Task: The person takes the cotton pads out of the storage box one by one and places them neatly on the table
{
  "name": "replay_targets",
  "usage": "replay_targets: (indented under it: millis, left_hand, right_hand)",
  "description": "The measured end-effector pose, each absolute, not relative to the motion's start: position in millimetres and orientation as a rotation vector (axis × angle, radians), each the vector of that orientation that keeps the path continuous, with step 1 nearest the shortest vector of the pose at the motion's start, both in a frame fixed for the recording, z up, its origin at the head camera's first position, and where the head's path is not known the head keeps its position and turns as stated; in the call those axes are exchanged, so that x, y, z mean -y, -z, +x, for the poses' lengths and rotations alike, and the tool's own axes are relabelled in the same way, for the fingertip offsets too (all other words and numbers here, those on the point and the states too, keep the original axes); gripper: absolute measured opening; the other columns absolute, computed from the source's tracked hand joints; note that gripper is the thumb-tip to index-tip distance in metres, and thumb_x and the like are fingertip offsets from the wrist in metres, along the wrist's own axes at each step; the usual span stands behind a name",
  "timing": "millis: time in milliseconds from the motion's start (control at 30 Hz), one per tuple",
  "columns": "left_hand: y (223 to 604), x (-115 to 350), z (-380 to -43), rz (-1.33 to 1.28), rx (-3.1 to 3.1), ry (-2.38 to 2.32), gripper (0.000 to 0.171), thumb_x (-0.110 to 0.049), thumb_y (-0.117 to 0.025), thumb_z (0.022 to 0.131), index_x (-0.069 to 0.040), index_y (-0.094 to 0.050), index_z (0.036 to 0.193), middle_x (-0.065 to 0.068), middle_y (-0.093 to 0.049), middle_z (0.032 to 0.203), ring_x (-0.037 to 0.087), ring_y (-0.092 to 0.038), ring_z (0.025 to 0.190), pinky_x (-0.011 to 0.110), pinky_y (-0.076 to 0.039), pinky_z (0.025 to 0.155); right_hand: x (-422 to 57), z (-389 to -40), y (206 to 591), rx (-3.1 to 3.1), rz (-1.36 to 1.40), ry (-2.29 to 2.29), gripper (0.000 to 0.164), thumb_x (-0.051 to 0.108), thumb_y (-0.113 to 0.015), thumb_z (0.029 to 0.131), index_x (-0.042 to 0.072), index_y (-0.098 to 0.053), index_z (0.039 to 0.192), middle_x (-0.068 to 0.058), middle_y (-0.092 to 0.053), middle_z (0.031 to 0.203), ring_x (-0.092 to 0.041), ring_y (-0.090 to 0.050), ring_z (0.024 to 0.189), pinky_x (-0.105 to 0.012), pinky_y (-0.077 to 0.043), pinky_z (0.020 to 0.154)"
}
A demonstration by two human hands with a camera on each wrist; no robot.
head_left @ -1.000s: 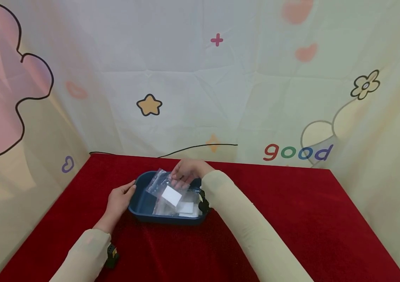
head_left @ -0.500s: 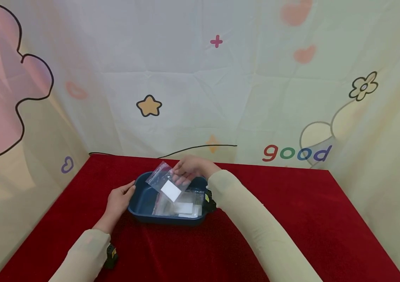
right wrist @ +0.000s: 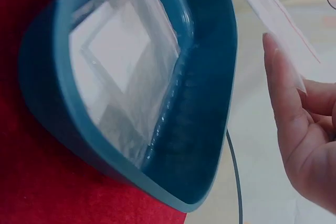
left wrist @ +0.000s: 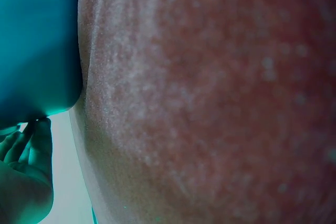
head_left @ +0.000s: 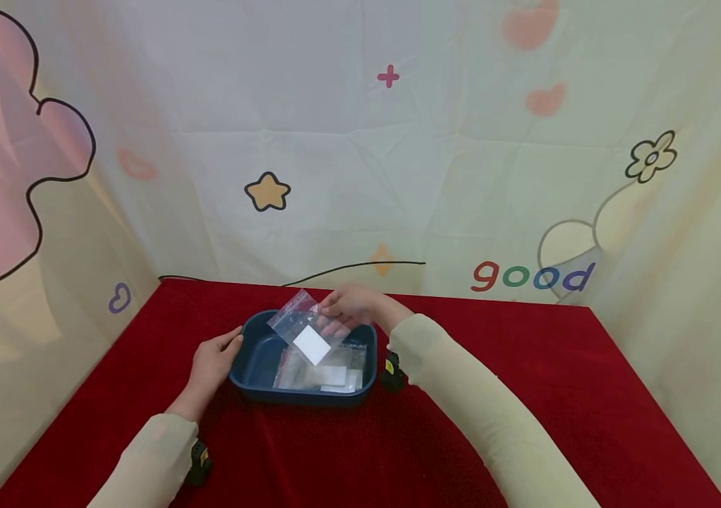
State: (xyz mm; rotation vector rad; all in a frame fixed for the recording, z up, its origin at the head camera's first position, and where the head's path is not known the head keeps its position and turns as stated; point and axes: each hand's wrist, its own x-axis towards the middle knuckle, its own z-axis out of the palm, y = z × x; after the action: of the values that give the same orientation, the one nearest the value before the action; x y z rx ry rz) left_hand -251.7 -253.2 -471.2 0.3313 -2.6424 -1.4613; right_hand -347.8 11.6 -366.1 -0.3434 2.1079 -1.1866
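In the head view, my right hand (head_left: 354,310) pinches a clear zip-lock bag (head_left: 293,317) with a white card inside, held above the blue plastic bin (head_left: 246,386). The right wrist view has the thumb and fingers (right wrist: 286,87) on the edge of that bag (right wrist: 273,19), which has a red line along one side. Several more such bags (head_left: 310,377) lie flat in the bin, overlapping each other. My left hand (head_left: 213,363) grips the bin's left rim between thumb and fingers; the left wrist view shows its fingertips (left wrist: 41,135) at the bin's edge.
A red cloth (head_left: 525,409) covers the table, and the bin stands on it left of the middle. Behind and at the sides hangs a pale printed curtain (head_left: 335,162). Dark wrist cameras (head_left: 392,370) sit on both wrists.
My right hand has moved to the right and a little up, drawing the bag slightly along and clear of the others. The left hand and the bin have hardly moved.
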Motion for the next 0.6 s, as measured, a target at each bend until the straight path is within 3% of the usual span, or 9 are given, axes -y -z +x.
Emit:
replay_targets:
  millis: [333,600]
  left_hand:
    - [470,253,-251,0.341,2.660,1.464,0.045,-0.019,-0.049,0.109,0.000,-0.048,0.150,0.024,-0.047,0.154,0.042,-0.043,0.147,0.055,-0.041,0.119]
    - [470,253,-251,0.331,2.658,1.479,0.045,-0.019,-0.048,0.109,-0.001,-0.047,0.150,0.023,-0.046,0.155,0.042,-0.042,0.148,0.054,-0.040,0.120]
  right_hand:
    - [-17,-336,373,-2.040,-0.226,1.356,0.031,0.011,-0.055,0.106,0.001,-0.064,0.134,-0.018,-0.074,0.119,-0.013,-0.075,0.078,-0.022,-0.061,0.065]
    - [-26,-327,382,-1.993,-0.180,1.480,0.033,0.012,-0.054,0.106,0.001,-0.064,0.136,-0.017,-0.075,0.121,-0.013,-0.077,0.083,-0.019,-0.059,0.062]
